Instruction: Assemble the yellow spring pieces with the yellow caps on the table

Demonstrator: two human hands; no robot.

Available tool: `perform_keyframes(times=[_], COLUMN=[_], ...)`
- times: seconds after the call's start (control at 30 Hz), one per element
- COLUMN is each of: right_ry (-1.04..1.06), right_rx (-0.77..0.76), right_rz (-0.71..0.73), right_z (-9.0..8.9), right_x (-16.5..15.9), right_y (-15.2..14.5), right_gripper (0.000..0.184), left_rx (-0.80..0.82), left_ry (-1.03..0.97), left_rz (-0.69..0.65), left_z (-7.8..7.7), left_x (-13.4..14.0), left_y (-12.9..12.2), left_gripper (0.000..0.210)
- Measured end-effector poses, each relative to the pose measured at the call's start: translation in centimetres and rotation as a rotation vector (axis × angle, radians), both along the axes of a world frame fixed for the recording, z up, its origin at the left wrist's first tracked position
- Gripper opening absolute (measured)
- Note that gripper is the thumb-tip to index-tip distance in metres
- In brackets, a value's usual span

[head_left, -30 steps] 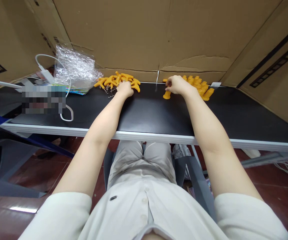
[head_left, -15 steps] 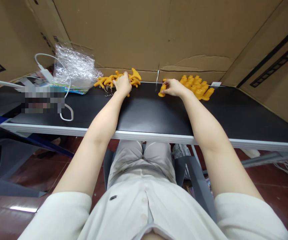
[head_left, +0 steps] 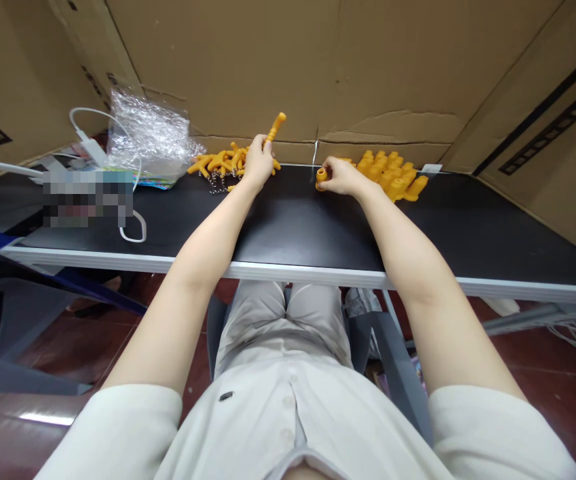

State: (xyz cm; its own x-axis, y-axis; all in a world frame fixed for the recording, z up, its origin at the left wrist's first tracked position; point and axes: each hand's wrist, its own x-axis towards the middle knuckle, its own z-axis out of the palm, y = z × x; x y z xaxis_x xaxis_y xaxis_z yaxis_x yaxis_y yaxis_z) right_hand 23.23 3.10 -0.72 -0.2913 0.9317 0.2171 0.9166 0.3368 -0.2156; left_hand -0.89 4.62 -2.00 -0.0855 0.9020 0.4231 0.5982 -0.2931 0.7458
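My left hand point(head_left: 259, 161) is closed on a yellow-orange plastic piece point(head_left: 276, 127), whose ridged end slants up past my fingertips. Beneath and beside that hand lies a pile of branched yellow-orange pieces point(head_left: 215, 162) with small metal chains point(head_left: 214, 181). Between the thumb and fingers of my right hand point(head_left: 341, 177) is a short yellow-orange hollow cylinder point(head_left: 321, 176), its round opening facing up toward me. Several similar cylinders point(head_left: 388, 172) stand close together just right of that hand, some partly hidden by it.
A black tabletop point(head_left: 308, 227) with a pale metal front edge point(head_left: 308, 273) runs across the view. Clear plastic wrap point(head_left: 148, 130) and a white cable point(head_left: 141, 230) are at the left. Cardboard walls point(head_left: 268, 67) enclose the back and sides. A small white tag point(head_left: 433, 168) sits at the back right.
My left hand has lifted slightly right from the pile, with a piece now sticking up from it. My right hand has shifted a little, tilting the cylinder so its opening shows.
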Motion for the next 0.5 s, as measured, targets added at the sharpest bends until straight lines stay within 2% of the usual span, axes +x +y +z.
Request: perform_keyframes(times=[0.1, 0.27, 0.37, 0.5], right_ry=[-0.007, -0.006, -0.014, -0.029], right_rx=[0.026, 0.028, 0.031, 0.028], right_rz=[0.066, 0.141, 0.150, 0.158], right_z=[0.1, 0.5, 0.7, 0.9], right_x=[-0.3, -1.0, -1.4, -1.6], right_y=[-0.2, -0.9, -1.4, -1.7], right_gripper=[0.038, 0.034, 0.036, 0.035], left_rx=[-0.088, -0.188, -0.210, -0.233], left_ry=[-0.242, -0.412, -0.410, -0.334], left_rz=[-0.007, -0.156, -0.212, -0.297], left_z=[0.4, 1.2, 1.3, 1.2], left_x=[0.3, 1.4, 2.2, 2.6], left_y=[0.2, -1.4, -2.4, -3.4], left_gripper=[0.029, 0.025, 0.024, 0.032])
